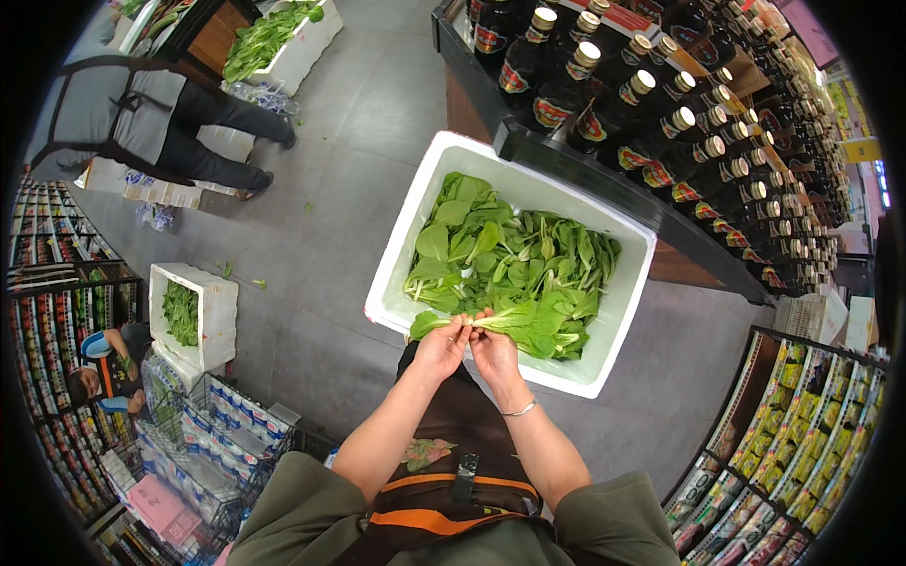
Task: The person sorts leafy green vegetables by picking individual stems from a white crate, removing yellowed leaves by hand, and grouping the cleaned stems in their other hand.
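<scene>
Both of my hands meet above the near edge of a white foam box (623, 286). My left hand (440, 350) pinches a green leaf (427, 324), whose blade points left. My right hand (494, 354), with a bracelet at the wrist, pinches the pale stem base of a leafy green plant (531, 318). The plant's leaves spread to the right over the box. The fingertips almost touch, so I cannot tell whether leaf and plant are still joined. Inside the box lies a loose layer of leafy greens (488, 244).
A black-edged display of dark glass bottles (559, 99) borders the box's far right side. Another foam box of greens (195, 318) lies tipped at left; one more box (304, 49) stands beyond. A bending person (141, 113) and another person (113, 368) are at left, near a wire cart (212, 431).
</scene>
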The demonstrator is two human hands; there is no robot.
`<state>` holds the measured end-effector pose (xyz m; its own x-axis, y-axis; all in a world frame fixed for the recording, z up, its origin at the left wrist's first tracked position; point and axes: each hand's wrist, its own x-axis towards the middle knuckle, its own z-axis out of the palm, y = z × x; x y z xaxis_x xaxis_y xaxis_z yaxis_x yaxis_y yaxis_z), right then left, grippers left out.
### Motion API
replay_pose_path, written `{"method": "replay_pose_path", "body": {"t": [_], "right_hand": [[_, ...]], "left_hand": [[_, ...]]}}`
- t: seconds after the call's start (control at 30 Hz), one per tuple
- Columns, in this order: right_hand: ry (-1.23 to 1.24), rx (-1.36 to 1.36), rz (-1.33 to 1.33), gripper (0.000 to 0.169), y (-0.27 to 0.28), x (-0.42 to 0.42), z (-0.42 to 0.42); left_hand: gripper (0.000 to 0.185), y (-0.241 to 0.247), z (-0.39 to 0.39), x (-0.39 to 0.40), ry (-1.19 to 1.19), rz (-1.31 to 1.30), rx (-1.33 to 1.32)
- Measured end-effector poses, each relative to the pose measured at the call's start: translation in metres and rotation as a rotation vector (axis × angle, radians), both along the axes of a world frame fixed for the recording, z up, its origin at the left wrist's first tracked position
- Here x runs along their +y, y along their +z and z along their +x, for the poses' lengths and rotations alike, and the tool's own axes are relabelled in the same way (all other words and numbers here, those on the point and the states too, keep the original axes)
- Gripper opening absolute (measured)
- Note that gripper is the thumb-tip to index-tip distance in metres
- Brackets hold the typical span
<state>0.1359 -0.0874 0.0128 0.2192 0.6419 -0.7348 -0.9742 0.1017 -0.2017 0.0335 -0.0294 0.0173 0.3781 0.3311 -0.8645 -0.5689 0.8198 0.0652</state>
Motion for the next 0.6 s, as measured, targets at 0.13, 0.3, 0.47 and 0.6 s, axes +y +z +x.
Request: {"method": "replay_pose_path", "body": {"t": [0.13, 0.3, 0.47, 0.6], "right_hand": [[-0.097, 0.072, 0.047, 0.026, -0.005, -0.007, 0.012], [0.117, -0.289, -0.089, 0.026, 0.004, -0.018, 0.033], [0.563, -1.022, -0.253, 0.022, 0.011, -0.013, 0.022], [0.680, -1.404, -0.389, 0.021, 0.012, 0.001, -0.002]], "left_hand": [[0.016, -0.010, -0.012, 0.019, -0.122, -0.015, -0.113], [0.040, -0.001, -0.014, 0.040, -0.641, 0.415, 0.247], [0.077, 0.009, -0.011, 0.015, -0.738, 0.739, 0.516], [0.054, 0.023, -0.008, -0.008, -0.735, 0.752, 0.245]]}}
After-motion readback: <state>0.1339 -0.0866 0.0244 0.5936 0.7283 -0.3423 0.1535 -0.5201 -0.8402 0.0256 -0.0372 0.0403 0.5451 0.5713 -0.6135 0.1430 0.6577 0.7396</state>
